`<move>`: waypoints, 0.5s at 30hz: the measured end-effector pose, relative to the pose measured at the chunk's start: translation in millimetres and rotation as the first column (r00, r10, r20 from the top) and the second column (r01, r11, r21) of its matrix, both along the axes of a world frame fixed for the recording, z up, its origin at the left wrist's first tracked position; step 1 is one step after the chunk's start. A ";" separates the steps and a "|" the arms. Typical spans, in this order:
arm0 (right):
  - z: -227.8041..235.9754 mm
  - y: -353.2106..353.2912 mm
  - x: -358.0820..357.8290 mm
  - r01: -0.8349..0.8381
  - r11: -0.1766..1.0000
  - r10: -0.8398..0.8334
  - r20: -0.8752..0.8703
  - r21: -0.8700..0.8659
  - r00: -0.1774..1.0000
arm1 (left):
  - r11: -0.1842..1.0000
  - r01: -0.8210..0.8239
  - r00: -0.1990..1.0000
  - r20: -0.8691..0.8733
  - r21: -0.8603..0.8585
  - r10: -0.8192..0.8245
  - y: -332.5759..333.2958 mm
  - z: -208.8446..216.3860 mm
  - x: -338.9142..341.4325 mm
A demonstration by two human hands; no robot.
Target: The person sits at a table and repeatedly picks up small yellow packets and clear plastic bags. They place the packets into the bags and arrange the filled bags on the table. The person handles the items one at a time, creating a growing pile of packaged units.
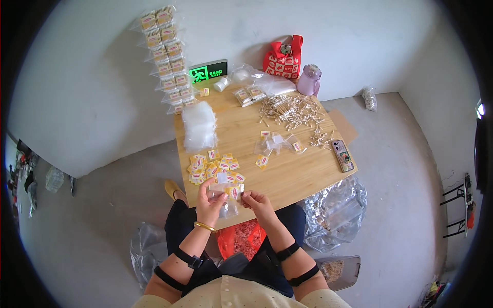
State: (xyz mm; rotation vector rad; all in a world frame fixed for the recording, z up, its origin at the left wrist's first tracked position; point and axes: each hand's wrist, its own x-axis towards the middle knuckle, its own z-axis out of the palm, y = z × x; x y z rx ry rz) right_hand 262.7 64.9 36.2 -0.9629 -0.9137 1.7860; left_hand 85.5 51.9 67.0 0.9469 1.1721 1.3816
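At the near edge of the table, my left hand (208,205) pinches a small clear plastic bag (229,210) between thumb and fingers. A yellow and white printed card (233,192) is at the bag, between my two hands. My right hand (259,204) is closed at the card's right edge, thumb and forefinger together; whether the card lies inside the bag or in front of it I cannot tell. Just beyond my left hand is a loose heap of similar cards (210,167). Farther back lies a stack of flat clear bags (199,126).
Cotton swabs (292,110) lie heaped at the back right, near a phone (343,155). A tall stack of filled packs (167,61) rises at the back left. Along the back stand an exit sign (208,71), a red bag (283,64) and a purple bottle (309,80).
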 end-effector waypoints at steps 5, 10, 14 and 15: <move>10.3 -7.2 -6.1 0.020 1.000 -0.021 0.072 0.017 0.997 | 1.000 -0.004 1.000 0.030 0.012 0.003 -0.6 5.5 -5.1; 12.5 -12.0 -13.9 0.035 0.998 -0.043 0.132 0.060 0.990 | 0.997 -0.038 0.996 -0.077 0.061 0.043 -3.8 3.0 0.5; 10.1 -13.4 -14.0 0.065 0.996 -0.073 0.141 0.061 0.987 | 0.999 -0.019 0.992 -0.123 0.038 0.024 -9.6 7.8 0.3; 9.9 -13.7 -13.8 0.075 0.996 -0.082 0.139 0.057 0.987 | 0.999 -0.009 0.990 -0.138 0.054 0.017 -10.2 7.7 0.1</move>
